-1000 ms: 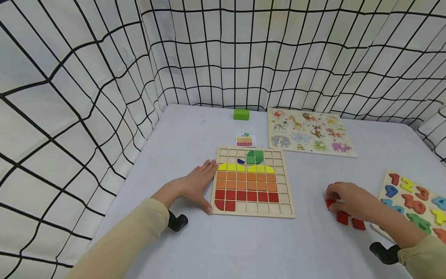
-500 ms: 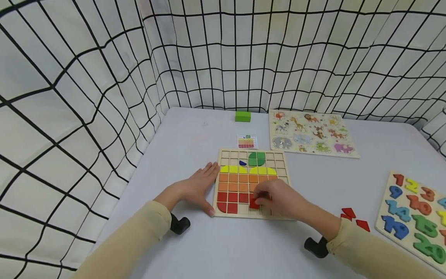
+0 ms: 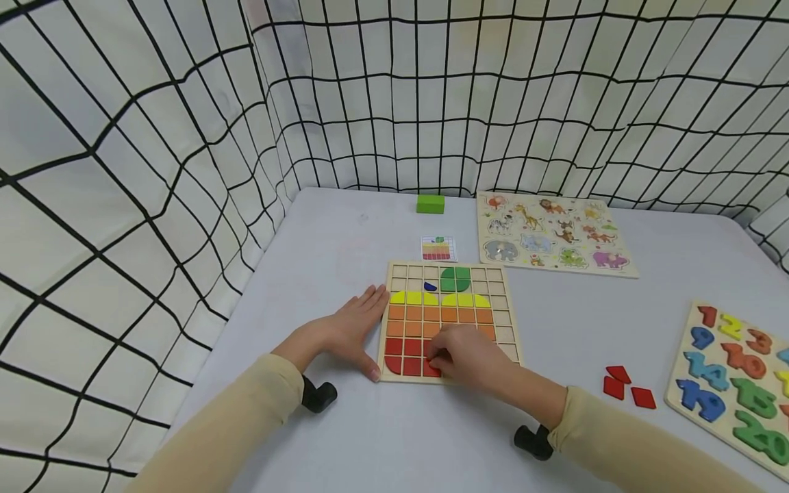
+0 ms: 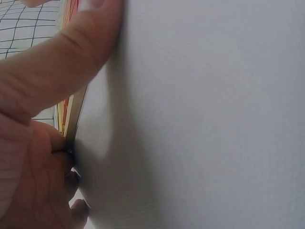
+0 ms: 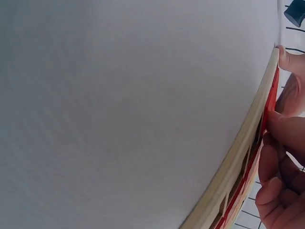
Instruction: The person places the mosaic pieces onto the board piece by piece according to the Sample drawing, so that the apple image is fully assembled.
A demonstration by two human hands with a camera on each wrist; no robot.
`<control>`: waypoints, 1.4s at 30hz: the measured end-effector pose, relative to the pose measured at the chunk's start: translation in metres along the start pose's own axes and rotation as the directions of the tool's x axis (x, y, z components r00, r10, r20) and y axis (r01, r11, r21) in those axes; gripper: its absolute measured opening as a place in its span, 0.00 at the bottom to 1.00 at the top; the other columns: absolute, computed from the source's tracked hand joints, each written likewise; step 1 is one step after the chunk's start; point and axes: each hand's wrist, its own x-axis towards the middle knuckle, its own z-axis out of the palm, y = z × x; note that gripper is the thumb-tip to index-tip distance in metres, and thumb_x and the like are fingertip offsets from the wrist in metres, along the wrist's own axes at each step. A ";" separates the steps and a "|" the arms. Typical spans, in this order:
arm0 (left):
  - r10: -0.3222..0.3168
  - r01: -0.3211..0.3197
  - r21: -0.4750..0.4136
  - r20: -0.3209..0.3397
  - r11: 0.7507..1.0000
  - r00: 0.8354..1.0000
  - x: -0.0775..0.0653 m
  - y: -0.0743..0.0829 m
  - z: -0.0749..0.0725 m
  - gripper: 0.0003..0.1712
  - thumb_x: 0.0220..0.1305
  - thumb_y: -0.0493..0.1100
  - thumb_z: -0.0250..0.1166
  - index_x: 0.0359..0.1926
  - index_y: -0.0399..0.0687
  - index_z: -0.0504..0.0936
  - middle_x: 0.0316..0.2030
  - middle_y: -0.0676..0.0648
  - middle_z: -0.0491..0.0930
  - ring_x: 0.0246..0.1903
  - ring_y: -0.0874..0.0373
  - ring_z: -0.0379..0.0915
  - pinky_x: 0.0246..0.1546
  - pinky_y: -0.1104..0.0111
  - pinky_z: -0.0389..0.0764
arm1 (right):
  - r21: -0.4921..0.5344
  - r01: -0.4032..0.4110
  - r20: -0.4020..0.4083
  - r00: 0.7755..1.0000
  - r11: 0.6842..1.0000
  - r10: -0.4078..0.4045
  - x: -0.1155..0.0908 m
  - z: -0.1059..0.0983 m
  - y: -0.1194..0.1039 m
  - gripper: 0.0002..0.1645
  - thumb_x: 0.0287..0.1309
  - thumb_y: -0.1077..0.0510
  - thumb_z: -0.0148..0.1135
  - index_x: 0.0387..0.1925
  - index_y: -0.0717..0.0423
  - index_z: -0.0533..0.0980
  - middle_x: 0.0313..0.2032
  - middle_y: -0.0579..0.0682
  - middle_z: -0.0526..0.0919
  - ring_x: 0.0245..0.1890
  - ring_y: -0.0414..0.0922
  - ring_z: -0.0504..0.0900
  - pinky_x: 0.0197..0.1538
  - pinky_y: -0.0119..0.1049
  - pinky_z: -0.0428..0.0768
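A wooden grid board (image 3: 504, 319) lies mid-table, with red, orange, yellow, green and blue tiles set in its cells. My left hand (image 3: 345, 332) rests flat against its left edge, fingers spread and the thumb at the near corner. In the left wrist view, that thumb (image 4: 71, 59) lies beside the board's edge (image 4: 75, 112). My right hand (image 3: 471, 356) is over the lower rows, thumb and index finger pinching a red square tile (image 3: 431, 370) at the bottom row's third cell. The right wrist view shows the fingertips right at the red tiles; the hand hides some cells.
Three loose red tiles (image 3: 643, 398) lie right of the board, beside a number puzzle (image 3: 681, 383). Behind are a small picture card (image 3: 438, 248), a green block (image 3: 430, 204) and an animal puzzle (image 3: 524, 263). Black netting (image 3: 416, 123) encloses the table.
My right hand has carried a red tile from the loose pile leftward to the board's bottom row. The left hand has stayed at the board's edge.
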 end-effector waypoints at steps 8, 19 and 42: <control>-0.014 0.014 0.004 0.009 1.000 1.000 0.001 0.000 0.001 0.80 0.45 0.61 0.82 0.82 0.39 0.37 0.83 0.40 0.33 0.82 0.45 0.23 0.82 0.49 0.39 | 0.014 -0.038 -0.046 0.998 0.999 0.039 -0.014 -0.008 0.007 0.01 0.59 0.62 0.73 0.34 0.54 0.87 0.30 0.42 0.87 0.30 0.37 0.78 0.37 0.29 0.82; -0.016 0.016 0.029 0.000 0.999 1.000 0.003 0.000 -0.001 0.80 0.45 0.62 0.82 0.82 0.38 0.37 0.83 0.40 0.34 0.82 0.44 0.24 0.82 0.49 0.40 | -0.081 -0.279 -0.026 0.960 0.957 0.278 -0.100 -0.083 0.104 0.09 0.59 0.65 0.70 0.43 0.56 0.86 0.39 0.49 0.89 0.38 0.43 0.82 0.44 0.43 0.88; -0.024 0.024 0.032 -0.001 0.999 1.000 0.004 0.000 0.001 0.80 0.44 0.62 0.82 0.82 0.38 0.38 0.83 0.40 0.35 0.82 0.43 0.25 0.82 0.48 0.41 | -0.186 -0.363 0.073 0.922 0.913 0.381 -0.159 -0.078 0.146 0.12 0.53 0.60 0.77 0.37 0.50 0.81 0.32 0.41 0.78 0.32 0.39 0.74 0.34 0.30 0.81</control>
